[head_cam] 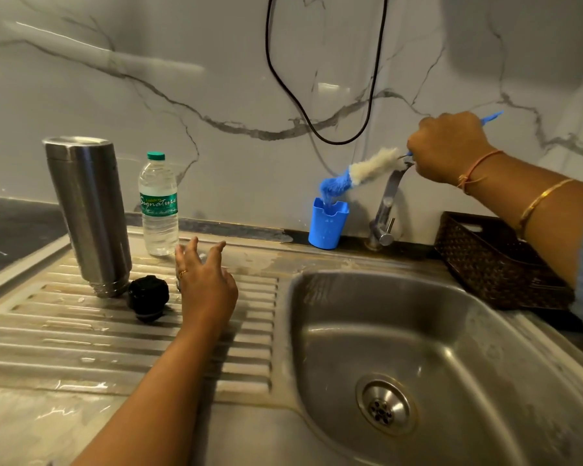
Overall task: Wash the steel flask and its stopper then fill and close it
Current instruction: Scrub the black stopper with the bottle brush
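The steel flask (88, 213) stands upside down on the ribbed drainboard (81, 338) at the left, mouth down. Its black stopper (147, 297) lies just right of the flask's mouth. My left hand (205, 280) hovers open over the drainboard, right of the stopper and near the plastic water bottle (158, 206), touching neither. My right hand (446, 151) is raised by the tap and grips the blue handle of a bottle brush (360, 173). The brush's blue and white bristle tip dips into the top of a blue plastic cup (327, 223).
The steel sink basin (418, 331) with its drain (382, 406) lies at the lower right. A steel tap (386, 213) stands behind it. A dark woven basket (492, 260) sits at the right, and a black cable (317, 129) hangs on the marble wall.
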`<state>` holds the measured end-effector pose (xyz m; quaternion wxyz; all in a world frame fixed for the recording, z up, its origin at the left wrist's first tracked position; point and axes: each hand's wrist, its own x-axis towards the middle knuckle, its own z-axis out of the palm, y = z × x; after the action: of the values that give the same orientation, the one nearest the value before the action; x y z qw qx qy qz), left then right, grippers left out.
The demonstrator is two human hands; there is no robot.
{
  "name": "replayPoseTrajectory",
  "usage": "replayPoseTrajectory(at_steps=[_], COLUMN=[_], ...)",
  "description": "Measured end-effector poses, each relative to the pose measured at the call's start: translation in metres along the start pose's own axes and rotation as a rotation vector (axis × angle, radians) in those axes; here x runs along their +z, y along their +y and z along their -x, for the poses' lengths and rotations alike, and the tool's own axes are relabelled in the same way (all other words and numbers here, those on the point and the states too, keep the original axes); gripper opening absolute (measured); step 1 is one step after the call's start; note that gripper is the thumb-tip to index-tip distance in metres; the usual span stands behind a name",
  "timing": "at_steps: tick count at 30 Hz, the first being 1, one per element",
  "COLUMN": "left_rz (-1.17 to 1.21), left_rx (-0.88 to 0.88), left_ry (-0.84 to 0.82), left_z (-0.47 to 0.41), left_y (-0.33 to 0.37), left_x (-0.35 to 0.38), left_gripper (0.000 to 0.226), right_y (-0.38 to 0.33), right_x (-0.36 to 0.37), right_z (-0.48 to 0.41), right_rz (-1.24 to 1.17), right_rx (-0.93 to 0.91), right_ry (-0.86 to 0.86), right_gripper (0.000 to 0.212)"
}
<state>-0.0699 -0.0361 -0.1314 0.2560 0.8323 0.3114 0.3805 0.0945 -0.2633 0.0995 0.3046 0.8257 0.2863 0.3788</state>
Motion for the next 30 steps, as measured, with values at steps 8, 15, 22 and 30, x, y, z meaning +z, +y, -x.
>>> replayPoseTrajectory(at_steps=[8,15,22,30], left_rz=[-0.059,-0.045,-0.036,-0.038], left_rx=[-0.088,-0.106,-0.11,-0.146], left_ry=[-0.075,-0.112,-0.12,-0.151], left_z=[-0.003,-0.004,-0.004,-0.005], left_y=[-0.008,-0.01,-0.009,-0.013], left_x=[0.003,0.003,0.004,0.004], left_gripper=[0.055,0.056,0.055,0.057], right_y=[-0.005,-0.007,-0.002,-0.016], right_x=[-0.001,-0.002,0.001,0.011], right_z=[0.016,0.02,0.02,0.033], right_rz=[-0.062,-0.071,-0.062,0.066], right_rx=[0.033,0.015,0.047,-0.046], right_ry=[-0.009,-0.041,0.016,-0.048], right_gripper=[0.02,0.02,0.023,0.021])
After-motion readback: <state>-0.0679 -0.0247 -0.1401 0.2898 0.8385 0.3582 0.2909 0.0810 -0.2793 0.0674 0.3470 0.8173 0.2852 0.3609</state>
